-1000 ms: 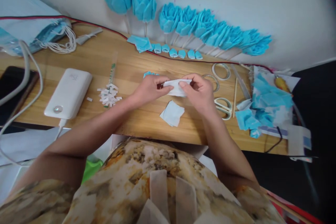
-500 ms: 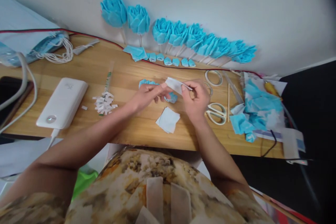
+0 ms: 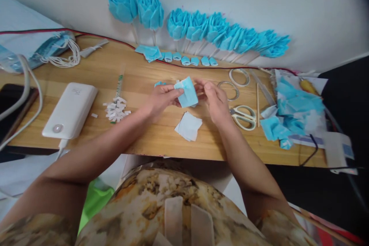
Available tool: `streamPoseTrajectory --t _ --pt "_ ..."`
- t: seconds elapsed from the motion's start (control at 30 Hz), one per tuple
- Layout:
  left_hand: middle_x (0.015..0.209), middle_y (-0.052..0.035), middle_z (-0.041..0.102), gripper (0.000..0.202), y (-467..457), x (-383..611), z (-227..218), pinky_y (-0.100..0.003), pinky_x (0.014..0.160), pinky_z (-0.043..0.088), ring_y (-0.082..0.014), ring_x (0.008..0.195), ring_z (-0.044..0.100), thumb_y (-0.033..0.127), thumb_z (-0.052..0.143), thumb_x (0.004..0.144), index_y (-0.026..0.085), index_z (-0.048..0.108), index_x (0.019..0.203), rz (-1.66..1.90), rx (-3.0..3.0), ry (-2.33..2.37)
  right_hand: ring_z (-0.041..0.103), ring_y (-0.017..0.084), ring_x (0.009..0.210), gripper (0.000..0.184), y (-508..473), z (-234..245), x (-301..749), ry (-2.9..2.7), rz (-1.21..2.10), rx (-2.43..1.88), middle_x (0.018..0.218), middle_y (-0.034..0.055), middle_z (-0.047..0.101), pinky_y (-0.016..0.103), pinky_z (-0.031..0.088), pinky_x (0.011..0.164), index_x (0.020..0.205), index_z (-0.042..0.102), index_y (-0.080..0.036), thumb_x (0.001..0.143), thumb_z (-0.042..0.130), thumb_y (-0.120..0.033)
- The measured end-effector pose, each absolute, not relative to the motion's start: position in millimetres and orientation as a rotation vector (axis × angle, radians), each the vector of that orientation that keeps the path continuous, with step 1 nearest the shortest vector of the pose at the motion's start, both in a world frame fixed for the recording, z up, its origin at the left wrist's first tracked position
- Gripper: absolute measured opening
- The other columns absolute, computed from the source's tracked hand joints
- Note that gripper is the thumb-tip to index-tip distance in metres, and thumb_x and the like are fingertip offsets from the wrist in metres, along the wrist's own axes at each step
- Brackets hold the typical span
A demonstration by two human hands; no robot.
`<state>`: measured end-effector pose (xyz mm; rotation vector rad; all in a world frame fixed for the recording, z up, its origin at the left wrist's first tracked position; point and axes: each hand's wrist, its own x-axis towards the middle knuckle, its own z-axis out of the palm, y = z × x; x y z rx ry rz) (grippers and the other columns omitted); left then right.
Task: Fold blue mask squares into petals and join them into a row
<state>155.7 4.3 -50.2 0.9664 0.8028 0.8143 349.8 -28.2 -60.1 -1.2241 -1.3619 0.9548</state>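
My left hand (image 3: 164, 98) pinches a light-blue fabric square (image 3: 188, 93) by its left side, thumb on top. The square now shows its blue face, tilted toward me. Close to its right edge is my right hand (image 3: 213, 99), fingers bent and apart, with nothing visible in them. Just below, a small stack of pale fabric squares (image 3: 188, 126) lies on the table. Part of another blue piece (image 3: 160, 83) shows behind my left hand; the rest is hidden.
Blue fabric flowers (image 3: 197, 26) on sticks lean against the wall, above several small blue rolled pieces (image 3: 186, 60). Scissors (image 3: 244, 117), tape rolls (image 3: 240, 77) and blue scraps (image 3: 300, 100) lie right. White paper bits (image 3: 116, 109) and a power bank (image 3: 70, 110) lie left.
The square has turned from its pale side to its blue side and now sits in my left hand. My right hand's fingers have come off it. The view has shifted slightly.
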Motion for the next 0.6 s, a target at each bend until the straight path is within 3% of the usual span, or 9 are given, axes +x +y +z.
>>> streamPoseTrajectory --t 0.1,0.2,0.6 --pt "0.069 -0.0021 0.072 0.026 0.3 157.6 -50.4 -0.026 0.067 0.056 -0.0116 0.064 0.065 0.036 0.084 0.077 0.013 0.074 0.074 0.788 1.060 0.849 0.057 0.012 0.064 0.050 -26.4 -61.9 345.6 -1.295 1.195 -1.192 0.073 -0.0005 0.062 0.026 0.045 0.053 0.088 0.073 -0.022 0.088 0.064 -0.071" --pt "0.064 -0.0013 0.069 0.029 -1.4 158.3 -50.6 -0.026 0.066 0.056 -0.0114 0.062 0.064 0.038 0.085 0.074 0.013 0.072 0.069 0.776 1.098 0.884 0.044 0.009 0.057 0.046 -28.4 -59.3 341.4 -1.255 1.149 -1.177 0.064 -0.0046 0.051 0.024 0.038 0.052 0.073 0.065 -0.021 0.079 0.078 -0.064" --pt "0.062 -0.0012 0.064 0.033 0.4 158.9 -51.2 -0.026 0.061 0.052 -0.0108 0.058 0.060 0.042 0.081 0.074 0.015 0.066 0.062 0.830 1.128 0.788 0.040 0.010 0.062 0.049 -25.4 -65.7 344.1 -1.254 0.971 -1.193 0.065 -0.0044 0.047 0.025 0.039 0.060 0.073 0.063 -0.022 0.081 0.072 -0.070"
